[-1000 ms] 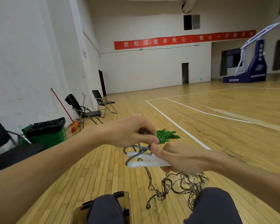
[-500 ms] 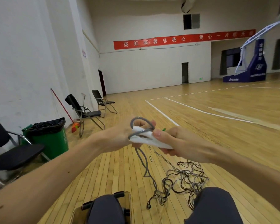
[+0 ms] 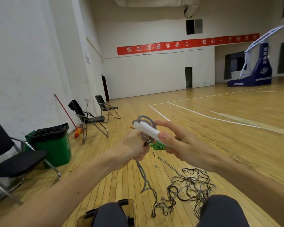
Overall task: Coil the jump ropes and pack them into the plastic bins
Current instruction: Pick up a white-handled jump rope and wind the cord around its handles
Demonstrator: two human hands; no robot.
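Right hand: pinches the pair of white plastic jump-rope handles between thumb and fingers, raised above the wooden gym floor.
Left hand: clenched round the grey rope cord, just below the handles.
Grey rope cord: looped around the handles' far end; the tail hangs from the left fist to the floor.
Floor: tangled heap of thin dark ropes near the knees.
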